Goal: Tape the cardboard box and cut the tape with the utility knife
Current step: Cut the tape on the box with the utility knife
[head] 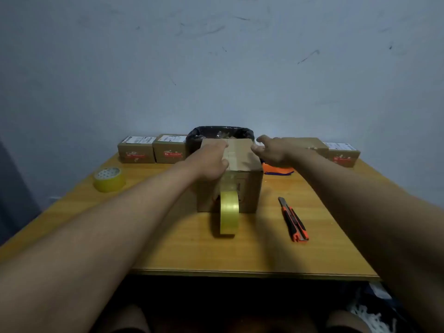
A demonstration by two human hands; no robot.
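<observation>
A brown cardboard box (pixel 245 162) stands in the middle of the wooden table (pixel 168 248). A clear strip of tape runs over its top seam and down its front face to a yellowish tape roll (pixel 229 212) standing on edge against the box. My left hand (pixel 211 162) lies flat on the left part of the box top, fingers pressing beside the tape. My right hand (pixel 271 150) touches the box's top right edge with spread fingers. An orange and black utility knife (pixel 293 219) lies on the table to the right of the box, untouched.
A second tape roll (pixel 109 179) lies flat at the table's left. Small labelled cardboard boxes (pixel 137 150) line the back edge on both sides. A bin with a black bag (pixel 219 134) stands behind the box. An orange packet (pixel 278 169) lies right of it.
</observation>
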